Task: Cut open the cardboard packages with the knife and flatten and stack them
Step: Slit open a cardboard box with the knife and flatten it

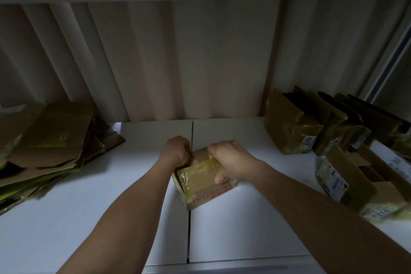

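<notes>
Dim room, pale curtain (200,62) behind a white desk (233,229) made of two panels with a seam (189,229) running down the middle. Head view only: small taped cardboard box (204,182) sits on the desk right at the seam, tilted a bit, glossy yellowish tape across its top and near corner. Left hand (175,151) is curled at the box's far-left top edge, fingers tucked in; looks like it's gripping a flap or something thin there, can't tell if that's the knife, no blade visible. Right hand (231,160) is clamped over the top right side, fingers wrapped over the far edge, thumb down on the near face. Flattened cardboard stack (49,151) lies far left on the desk, well apart. Unopened and half-open boxes (293,127) are crowded far right. My read: mid-opening, tape on this box looks largely intact. Risks: if a blade is in the left hand, the right fingers sit close to the cut line, so a slip through tape goes straight at them. Box is light and unbraced, could skate on the smooth desk or twist under pull. Tearing instead of cutting could rip the panel and make it stack badly. Low light makes the tape edge hard to find.
</notes>
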